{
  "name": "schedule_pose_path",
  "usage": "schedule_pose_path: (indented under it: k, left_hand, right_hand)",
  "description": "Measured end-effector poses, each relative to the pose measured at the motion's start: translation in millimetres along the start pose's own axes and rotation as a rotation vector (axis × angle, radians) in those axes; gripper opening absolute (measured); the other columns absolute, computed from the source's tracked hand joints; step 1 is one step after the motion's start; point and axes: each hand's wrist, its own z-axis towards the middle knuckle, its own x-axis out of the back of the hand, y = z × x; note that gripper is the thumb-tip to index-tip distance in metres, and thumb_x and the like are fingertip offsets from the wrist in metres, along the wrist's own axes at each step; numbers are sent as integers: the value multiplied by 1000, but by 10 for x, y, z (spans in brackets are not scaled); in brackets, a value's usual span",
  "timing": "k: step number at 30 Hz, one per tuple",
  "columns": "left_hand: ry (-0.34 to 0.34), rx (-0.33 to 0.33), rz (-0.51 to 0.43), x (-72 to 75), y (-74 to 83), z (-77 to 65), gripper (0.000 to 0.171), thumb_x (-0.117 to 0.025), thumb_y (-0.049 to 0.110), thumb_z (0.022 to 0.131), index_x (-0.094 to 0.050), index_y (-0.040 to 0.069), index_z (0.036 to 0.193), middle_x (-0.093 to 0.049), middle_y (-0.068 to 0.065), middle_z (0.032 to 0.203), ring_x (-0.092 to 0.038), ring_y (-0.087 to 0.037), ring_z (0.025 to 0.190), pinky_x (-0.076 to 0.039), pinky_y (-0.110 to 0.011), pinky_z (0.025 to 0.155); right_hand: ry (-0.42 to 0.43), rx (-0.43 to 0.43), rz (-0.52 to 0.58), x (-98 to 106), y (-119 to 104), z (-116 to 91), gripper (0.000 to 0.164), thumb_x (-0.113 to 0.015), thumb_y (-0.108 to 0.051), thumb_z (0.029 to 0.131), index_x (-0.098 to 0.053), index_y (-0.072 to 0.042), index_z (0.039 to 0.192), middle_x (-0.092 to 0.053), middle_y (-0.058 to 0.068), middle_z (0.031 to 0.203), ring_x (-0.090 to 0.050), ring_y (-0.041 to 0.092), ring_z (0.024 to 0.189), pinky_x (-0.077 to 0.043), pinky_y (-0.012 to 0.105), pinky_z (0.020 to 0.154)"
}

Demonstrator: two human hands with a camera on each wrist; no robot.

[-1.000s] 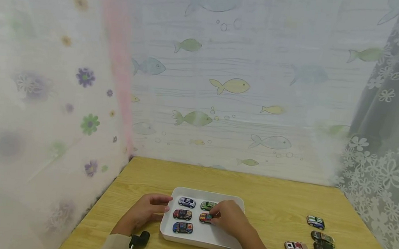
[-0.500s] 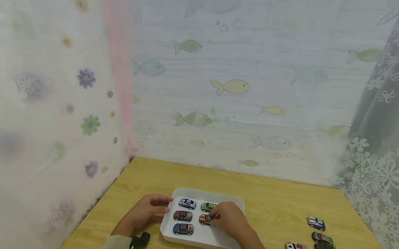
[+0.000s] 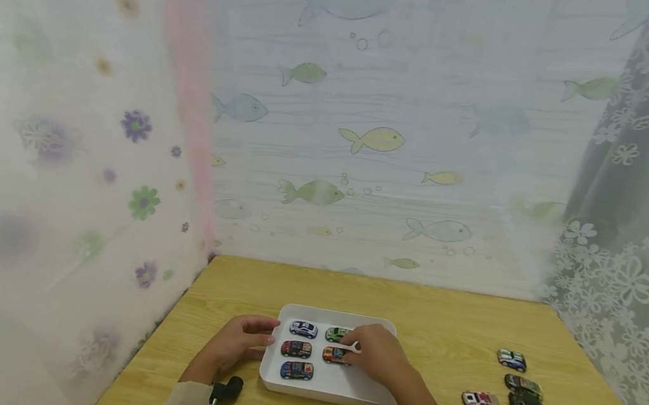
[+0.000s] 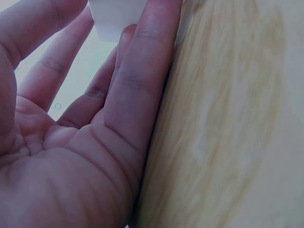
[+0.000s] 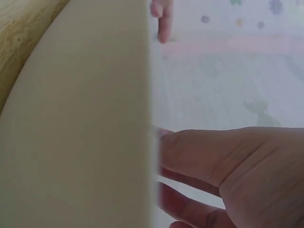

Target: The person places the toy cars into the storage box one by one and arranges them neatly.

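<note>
One red-and-yellow toy car (image 3: 335, 355) lies in the tray (image 3: 333, 382) between the hands, long axis running hand to hand. The right hand (image 3: 384, 357) is nearer, fingertips at the car; whether they pinch cannot be told. The left hand (image 3: 237, 345), fingers loosely extended, rests beside the tray.

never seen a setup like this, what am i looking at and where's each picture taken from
No machine: a person's bare left hand and right hand do the work. The wide picture is from a camera on the head; the close ones are from the left and right wrists. On the table is a white tray holding five toy cars; four more cars lie to its right. The left hand is by the tray's left side. The right hand is at the red-yellow car; whether it pinches it is unclear.
</note>
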Motion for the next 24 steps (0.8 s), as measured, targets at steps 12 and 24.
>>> schedule_pose_path:
  k: [12,24]
  left_hand:
    - [-5,-14,-3,-20,-19,30,47,-75,12,96,-62,0,140,-61,-18,142,-67,-26,118,-62,-47,93]
    - [11,-8,-2,-2,-22,9,49,-77,12,94,-62,0,139,-63,-17,139,-68,-25,116,-63,-47,92]
  right_hand:
    - [42,80,119,350,285,-244,26,-85,-28,86,-80,-17,109,-78,-4,104,-69,13,94,-62,39,83]
    - [157,87,107,609,733,-731,32,-74,-50,92,-79,-25,112,-75,-13,103,-67,9,91,-61,36,77]
